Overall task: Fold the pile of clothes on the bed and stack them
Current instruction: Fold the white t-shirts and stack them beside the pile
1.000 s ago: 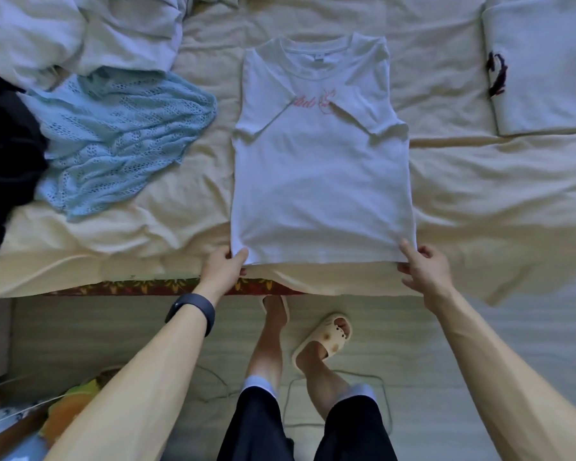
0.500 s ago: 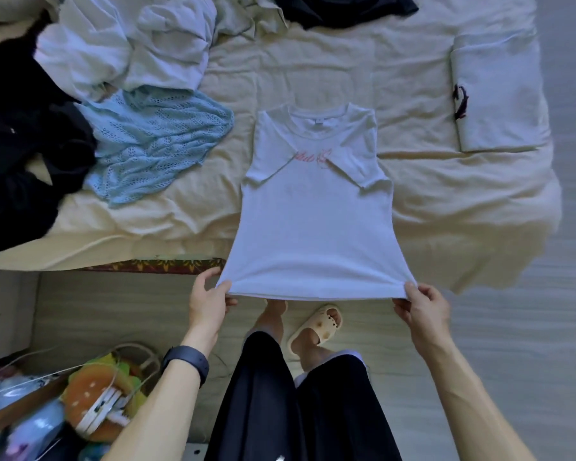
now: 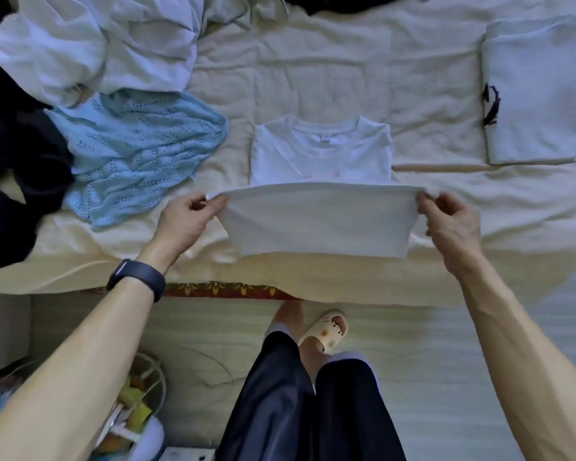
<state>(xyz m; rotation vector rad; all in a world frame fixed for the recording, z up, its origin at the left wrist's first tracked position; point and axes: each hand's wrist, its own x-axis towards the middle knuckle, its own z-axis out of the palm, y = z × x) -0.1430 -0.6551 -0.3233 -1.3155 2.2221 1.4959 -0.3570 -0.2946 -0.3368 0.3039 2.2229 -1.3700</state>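
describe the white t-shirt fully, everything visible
The white t-shirt is soft-looking knit with a ribbed round collar and a small neck label. Its top half lies flat on the cream bed sheet, collar farthest away. Its hem is raised, pinched at one corner by the left hand, the other by the right hand.

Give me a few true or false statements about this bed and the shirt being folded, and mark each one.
1. The left hand and the right hand each pinch a corner of the white T-shirt at its hem. True.
2. The light blue knit lies to the right of the white T-shirt. False: it lies to its left.
3. A folded white garment lies near the right edge of the bed. True.
4. The dark wristband is on the right wrist. False: it is on the left wrist.
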